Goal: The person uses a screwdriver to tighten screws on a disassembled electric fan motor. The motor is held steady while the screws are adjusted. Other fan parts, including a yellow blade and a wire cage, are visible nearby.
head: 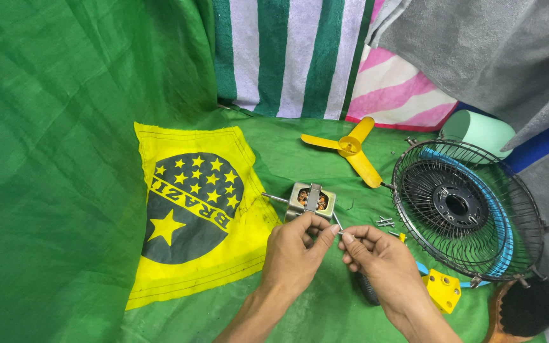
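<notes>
Green cloth, fan motor [311,201] against left hand [293,251] fingers, right hand [376,257] perhaps pinching screw.

Two bare hands and forearms.
Left hand [295,253] and right hand [379,259]: no gloves, rings, watch or sleeves visible; short, unpainted fingernails; forearms uncovered down to the frame's lower edge.

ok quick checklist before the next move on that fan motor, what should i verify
1. Left hand steadying the motor: ok, fingers rest on it.
2. Right hand pinching a small part at its fingertips: cannot tell what it is.
3. Motor shaft unobstructed: ok, it sticks out to the left.
4. Loose screws within reach: ok, beside the wire guard.
5. Yellow blade clear of the hands: ok, it lies apart behind the motor.
</notes>
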